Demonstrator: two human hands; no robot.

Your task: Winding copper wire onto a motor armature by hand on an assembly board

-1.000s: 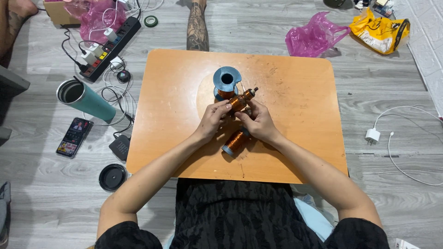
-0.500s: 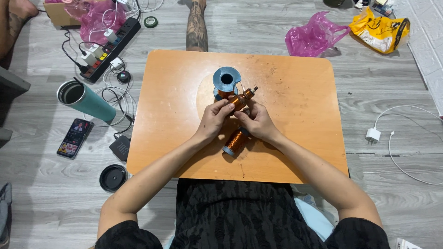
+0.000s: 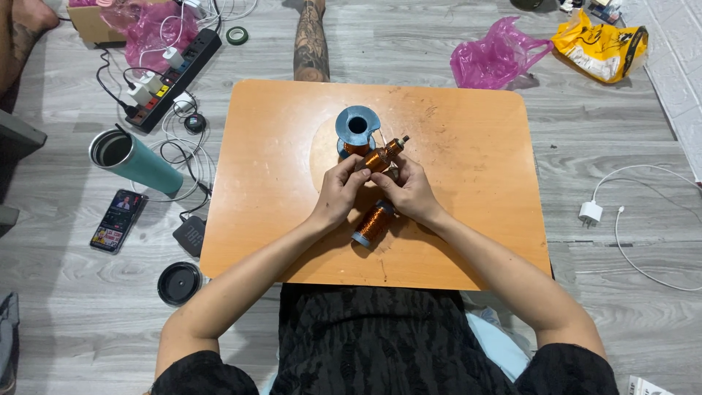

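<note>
Above the desk (image 3: 468,241), the left hand (image 3: 338,192) and right hand (image 3: 409,192) both pinch a copper-wire coil (image 3: 379,157), just before a blue spool (image 3: 357,126). The fine winding looks fragile; it is likely safest held by its ends.

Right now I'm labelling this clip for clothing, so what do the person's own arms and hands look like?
Both arms are bare from the short black sleeves down. The left hand and the right hand wear no gloves, and no rings, watch or bracelet show. The black top has a faint textured pattern.
</note>
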